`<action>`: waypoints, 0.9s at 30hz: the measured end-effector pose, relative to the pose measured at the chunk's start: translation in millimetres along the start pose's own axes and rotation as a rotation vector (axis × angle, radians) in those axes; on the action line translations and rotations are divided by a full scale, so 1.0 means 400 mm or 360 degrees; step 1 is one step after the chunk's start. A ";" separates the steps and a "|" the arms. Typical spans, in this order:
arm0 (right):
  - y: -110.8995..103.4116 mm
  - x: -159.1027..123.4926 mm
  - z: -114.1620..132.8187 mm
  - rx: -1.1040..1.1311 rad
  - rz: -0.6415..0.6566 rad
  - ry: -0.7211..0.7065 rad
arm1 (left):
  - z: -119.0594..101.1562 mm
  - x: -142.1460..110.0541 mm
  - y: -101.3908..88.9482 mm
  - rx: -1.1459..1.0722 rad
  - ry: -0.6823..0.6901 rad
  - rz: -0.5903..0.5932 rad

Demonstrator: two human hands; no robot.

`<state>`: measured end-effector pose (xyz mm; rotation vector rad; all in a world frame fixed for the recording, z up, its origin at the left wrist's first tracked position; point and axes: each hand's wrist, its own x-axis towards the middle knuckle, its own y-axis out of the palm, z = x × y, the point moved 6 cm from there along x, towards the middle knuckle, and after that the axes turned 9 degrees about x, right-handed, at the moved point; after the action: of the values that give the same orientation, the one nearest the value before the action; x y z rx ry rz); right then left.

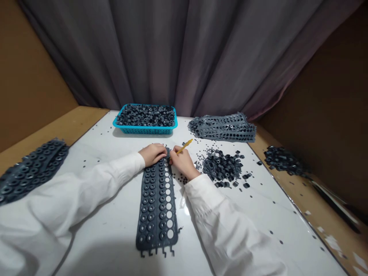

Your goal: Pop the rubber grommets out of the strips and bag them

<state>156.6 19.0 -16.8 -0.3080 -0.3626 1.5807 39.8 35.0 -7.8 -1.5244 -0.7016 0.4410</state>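
Note:
A dark rubber sheet [156,207] of moulded rings lies lengthwise in front of me on the white table. Rings fill most of its columns, while the right-hand column shows a line of round holes with white showing through. My left hand [153,154] is at the far end of the sheet, its fingers bent and closed on that part. Beside it, my right hand [184,163] is closed around a slim yellow pencil-like tool [185,146], whose rear end points up and right. The tool's working tip is hidden by my fingers at the sheet's far right edge.
A blue basket [146,130] full of small dark rings stands at the back. Stacked punched sheets [224,127] lie at back right, above a pile of dark pieces [222,166]. More ring sheets [34,168] sit at left; another dark heap [283,159] is at right.

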 end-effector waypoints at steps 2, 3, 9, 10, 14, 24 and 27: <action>0.000 0.001 -0.001 0.0001 0.0005 0.0007 | 0.013 -0.011 -0.001 -0.0081 -0.0081 -0.0079; 0.001 0.001 -0.001 0.0001 0.0007 0.0010 | 0.018 -0.015 -0.001 -0.0116 -0.0112 -0.0106; 0.000 -0.001 0.000 0.0008 0.0008 0.0012 | 0.024 -0.014 -0.005 -0.0268 -0.0163 -0.0148; 0.000 -0.002 0.000 0.0009 0.0007 0.0012 | 0.025 -0.014 -0.006 -0.0283 -0.0177 -0.0156; 0.000 -0.001 0.002 0.0012 0.0001 0.0006 | 0.028 -0.018 -0.006 -0.0328 -0.0247 -0.0201; -0.001 0.000 0.005 0.0051 -0.0018 0.0009 | 0.065 -0.022 -0.021 -0.0436 -0.0397 -0.0317; 0.000 0.000 0.003 0.0101 -0.0020 0.0000 | 0.070 -0.019 -0.027 -0.0484 -0.0352 -0.0254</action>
<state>156.1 18.9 -15.9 -0.2566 -0.3132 1.5767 14.0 50.8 -0.7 -1.7023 -1.0949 0.3986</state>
